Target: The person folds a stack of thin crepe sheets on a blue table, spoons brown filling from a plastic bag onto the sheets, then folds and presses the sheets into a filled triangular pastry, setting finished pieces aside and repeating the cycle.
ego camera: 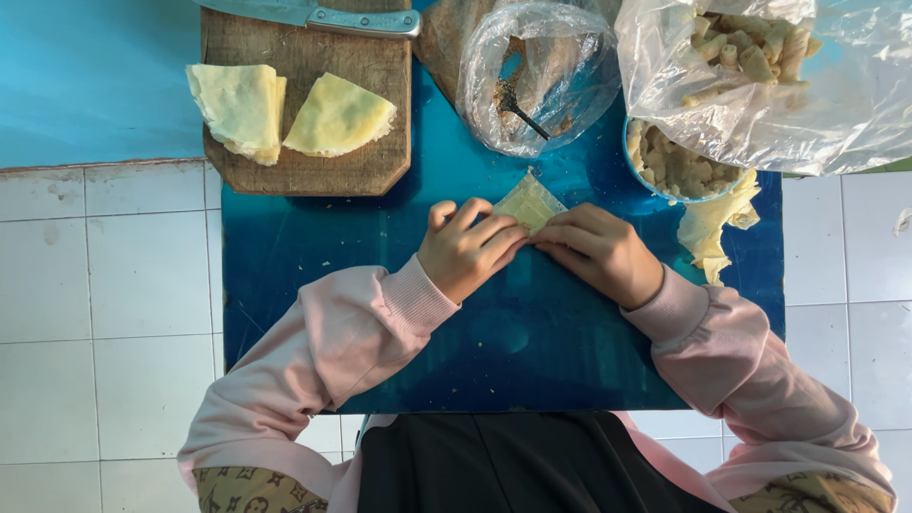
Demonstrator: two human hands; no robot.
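Starting at the far left there's just white tiled floor (85, 313), then a wooden cutting board (304, 161) sitting at the top left corner of the blue desk (532, 351). Two stacks of folded pale yellow wrappers (237, 104) lie on it side by side, the right one (339, 119) more of a wedge shape, and a knife (323, 15) rests across the board's top edge.

Moving in, the left hand (467, 252) and right hand (600, 252) meet in the middle of the desk, both pressing down on one thin wrapper (530, 201) that lies flat on the blue surface. Only its pointed top corner sticks out above the fingers (494, 228). Both hands are curled over, fingertips pinching and pushing the near edge of that wrapper, so they're closed down on it rather than spread. Pink sleeves (342, 332) on both arms.

Just above the hands there's a clear plastic bag (537, 76), open, with a dark spoon (518, 104) and some brownish filling inside. Right of that, a blue bowl (635, 169) full of pale rolled pieces, half covered by a big clear bag (817, 85) holding more of the same rolls. A crumpled scrap of wrapper dough (717, 223) lies just beside the bowl, near the right hand. Then more white tile.
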